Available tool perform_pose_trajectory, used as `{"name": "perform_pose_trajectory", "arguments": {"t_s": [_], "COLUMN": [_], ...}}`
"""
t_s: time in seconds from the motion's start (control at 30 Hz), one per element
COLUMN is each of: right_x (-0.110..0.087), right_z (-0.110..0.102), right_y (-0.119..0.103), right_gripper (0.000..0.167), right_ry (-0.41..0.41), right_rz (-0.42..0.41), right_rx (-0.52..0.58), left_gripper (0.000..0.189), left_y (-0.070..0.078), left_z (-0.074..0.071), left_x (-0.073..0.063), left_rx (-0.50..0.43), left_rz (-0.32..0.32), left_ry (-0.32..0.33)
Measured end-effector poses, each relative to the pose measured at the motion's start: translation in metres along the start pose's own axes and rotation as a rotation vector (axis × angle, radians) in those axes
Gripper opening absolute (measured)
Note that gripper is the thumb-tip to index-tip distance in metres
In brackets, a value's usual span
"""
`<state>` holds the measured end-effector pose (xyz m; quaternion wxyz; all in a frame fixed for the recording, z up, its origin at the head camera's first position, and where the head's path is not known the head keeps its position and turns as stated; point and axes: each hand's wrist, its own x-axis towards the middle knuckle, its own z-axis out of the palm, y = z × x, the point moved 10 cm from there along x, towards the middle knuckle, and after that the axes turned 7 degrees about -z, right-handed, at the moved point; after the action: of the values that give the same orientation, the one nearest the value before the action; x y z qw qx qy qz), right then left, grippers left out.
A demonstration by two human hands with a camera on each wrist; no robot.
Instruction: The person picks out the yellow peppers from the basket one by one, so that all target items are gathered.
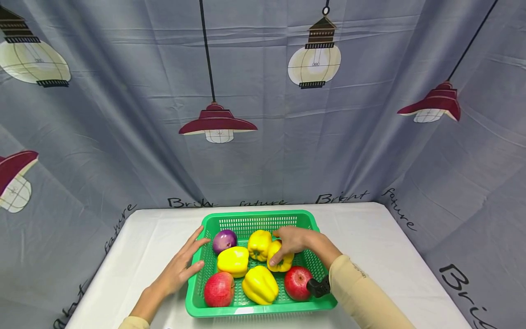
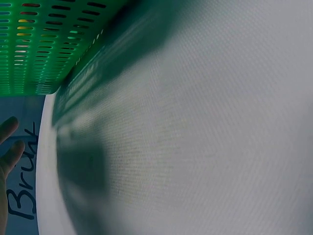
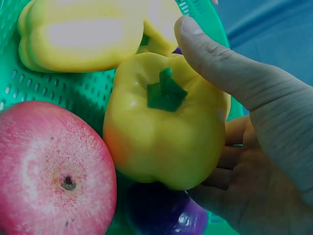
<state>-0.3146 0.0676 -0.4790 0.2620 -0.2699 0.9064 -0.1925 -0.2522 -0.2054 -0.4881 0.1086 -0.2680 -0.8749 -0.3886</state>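
My right hand (image 1: 293, 240) reaches into the green basket (image 1: 255, 311) and grips a yellow bell pepper (image 3: 161, 132) at its right side. In the right wrist view the thumb (image 3: 215, 56) lies along the pepper's upper side near its green stem, with the fingers curled behind. Beside it in the head view sits another yellow bell pepper (image 1: 259, 244). My left hand (image 1: 176, 269) is at the basket's left rim, fingers spread and fairly straight, holding nothing. Only its fingertips (image 2: 14, 152) show in the left wrist view.
Two more yellow peppers (image 1: 233, 261), a purple onion-like vegetable (image 1: 224, 241), a red apple (image 1: 219, 289) and a red pomegranate-like fruit (image 1: 297, 283) lie in the basket. Another shiny purple item (image 3: 168, 210) shows under the gripped pepper. A white table (image 1: 382, 256) stands before a grey curtain (image 1: 263, 169).
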Motion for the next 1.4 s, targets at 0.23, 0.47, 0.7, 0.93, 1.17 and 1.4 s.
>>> {"name": "perform_pose_trajectory", "arguments": {"t_s": [0.23,0.47,0.7,0.93,1.17,1.4], "right_x": [0.001,0.003,0.002,-0.002,-0.009,-0.013], "right_z": [0.003,0.005,0.005,0.001,-0.009,-0.019], "right_y": [-0.003,-0.013,-0.013,-0.009,-0.005,-0.001], "right_gripper": [0.083,0.059,0.064,0.076,0.075,0.084], "right_ry": [-0.014,-0.004,0.002,0.016,0.052,0.070], "right_rz": [-0.015,-0.090,-0.121,-0.116,-0.149,-0.181], "right_rx": [-0.018,-0.063,-0.061,-0.019,0.083,0.104], "left_gripper": [0.056,0.056,0.056,0.056,0.056,0.056], "left_y": [-0.001,0.000,-0.001,0.001,-0.002,-0.002], "left_z": [0.001,0.000,0.001,0.000,0.001,0.002], "left_x": [0.000,0.000,0.000,-0.001,-0.001,-0.001], "left_rx": [0.003,0.010,0.022,0.023,0.029,0.022], "left_rz": [-0.005,-0.001,-0.004,-0.002,-0.009,-0.005], "left_ry": [-0.002,0.000,0.001,0.001,0.004,-0.001]}}
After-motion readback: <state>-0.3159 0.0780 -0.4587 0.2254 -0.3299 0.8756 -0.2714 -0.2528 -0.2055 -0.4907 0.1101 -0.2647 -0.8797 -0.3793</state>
